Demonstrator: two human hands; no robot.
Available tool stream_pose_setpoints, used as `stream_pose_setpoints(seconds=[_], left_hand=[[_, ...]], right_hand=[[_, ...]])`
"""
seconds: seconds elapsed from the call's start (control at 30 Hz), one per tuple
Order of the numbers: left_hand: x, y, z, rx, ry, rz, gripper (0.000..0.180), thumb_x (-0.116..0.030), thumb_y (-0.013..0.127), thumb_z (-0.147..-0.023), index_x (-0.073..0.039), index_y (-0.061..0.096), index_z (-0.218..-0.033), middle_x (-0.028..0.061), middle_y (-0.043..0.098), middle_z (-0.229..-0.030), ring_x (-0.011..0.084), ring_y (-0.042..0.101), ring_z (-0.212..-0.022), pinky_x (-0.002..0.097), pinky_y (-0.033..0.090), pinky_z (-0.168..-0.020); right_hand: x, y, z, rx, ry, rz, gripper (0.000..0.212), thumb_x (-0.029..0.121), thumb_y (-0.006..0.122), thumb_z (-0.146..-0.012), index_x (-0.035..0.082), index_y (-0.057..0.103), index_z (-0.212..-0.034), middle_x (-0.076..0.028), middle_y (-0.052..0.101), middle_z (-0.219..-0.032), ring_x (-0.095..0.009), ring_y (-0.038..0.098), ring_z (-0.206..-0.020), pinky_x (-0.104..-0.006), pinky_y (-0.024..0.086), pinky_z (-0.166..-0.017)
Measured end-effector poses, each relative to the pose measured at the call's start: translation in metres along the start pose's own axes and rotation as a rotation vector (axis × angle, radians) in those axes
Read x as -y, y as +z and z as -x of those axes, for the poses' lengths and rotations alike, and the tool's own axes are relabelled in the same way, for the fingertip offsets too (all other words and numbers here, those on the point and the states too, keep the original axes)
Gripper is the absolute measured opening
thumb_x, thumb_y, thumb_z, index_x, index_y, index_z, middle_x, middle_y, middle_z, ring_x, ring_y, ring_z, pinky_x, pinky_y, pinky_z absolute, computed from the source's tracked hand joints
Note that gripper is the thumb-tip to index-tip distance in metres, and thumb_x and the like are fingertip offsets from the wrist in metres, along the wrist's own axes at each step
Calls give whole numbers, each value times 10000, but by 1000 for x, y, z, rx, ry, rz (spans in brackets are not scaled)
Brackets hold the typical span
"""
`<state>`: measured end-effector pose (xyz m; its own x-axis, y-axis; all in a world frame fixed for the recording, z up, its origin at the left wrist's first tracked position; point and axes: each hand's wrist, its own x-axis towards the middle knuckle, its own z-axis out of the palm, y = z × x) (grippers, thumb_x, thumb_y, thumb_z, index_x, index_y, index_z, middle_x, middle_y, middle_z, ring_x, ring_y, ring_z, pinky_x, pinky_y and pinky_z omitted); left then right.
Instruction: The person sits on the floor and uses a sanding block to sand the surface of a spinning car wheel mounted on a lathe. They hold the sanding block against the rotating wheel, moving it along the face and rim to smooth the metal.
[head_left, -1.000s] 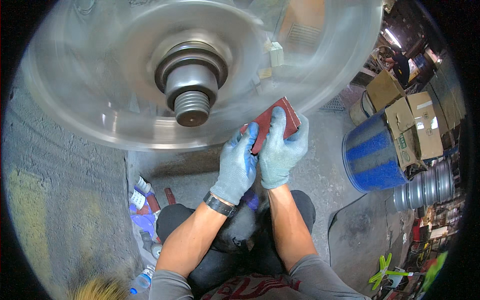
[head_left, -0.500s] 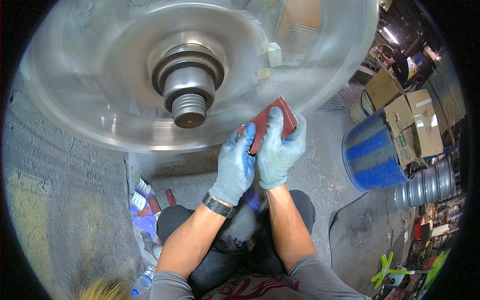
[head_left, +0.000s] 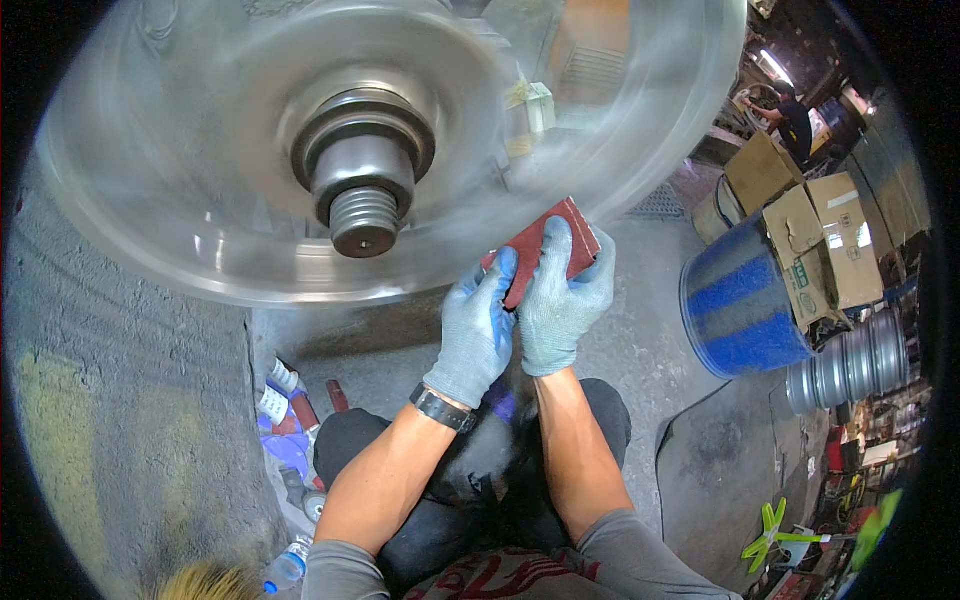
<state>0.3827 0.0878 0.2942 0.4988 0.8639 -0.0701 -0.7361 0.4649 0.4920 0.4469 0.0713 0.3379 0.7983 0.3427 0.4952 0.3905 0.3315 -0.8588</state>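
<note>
A sheet of red-brown sandpaper (head_left: 538, 250), folded or stacked with a pale torn edge, is held between both gloved hands. My left hand (head_left: 476, 330) pinches its left end with the thumb on top. On the right end, my right hand (head_left: 568, 305) grips with its thumb pressed along the face. Both gloves are light grey-blue knit. Just beyond the sandpaper spins a large metal wheel (head_left: 240, 275), blurred by motion, on a threaded spindle (head_left: 365, 222) with a stepped collar. Whether the sandpaper touches the rim I cannot tell.
A blue drum (head_left: 740, 310) stands at right with cardboard boxes (head_left: 850, 240) on it. Ribbed metal rims (head_left: 850, 365) lie beside it. Sandpaper rolls (head_left: 303, 410) and a plastic bottle (head_left: 290, 562) are on the floor at left. Another person (head_left: 792, 122) works at far right.
Both hands and the sandpaper show slightly further right in the picture, while the spindle shows slightly further left. The grip is the same and the wheel stays blurred.
</note>
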Motion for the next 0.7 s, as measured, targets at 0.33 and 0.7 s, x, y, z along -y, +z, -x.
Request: stream_pose_setpoints(seconds=[0.33,0.7], left_hand=[[9,0,-2,33,4,-6,310,-215,665,-1025,-40,651,-1280,49,698,-1209,123,645,-1082,291,498,-957],[4,5,2,58,71,-155,333,-231,670,-1023,-36,641,-1291,53,692,-1217,126,646,-1088,292,508,-949]], right_hand=[[-2,-7,-2,-16,54,2,257,225,706,-993,-14,639,-1063,-90,704,-943,-128,634,-862,-302,520,-778],[-4,-7,-4,-20,32,-16,240,212,703,-998,-11,637,-1060,-77,692,-940,-120,616,-857,-299,515,-782]])
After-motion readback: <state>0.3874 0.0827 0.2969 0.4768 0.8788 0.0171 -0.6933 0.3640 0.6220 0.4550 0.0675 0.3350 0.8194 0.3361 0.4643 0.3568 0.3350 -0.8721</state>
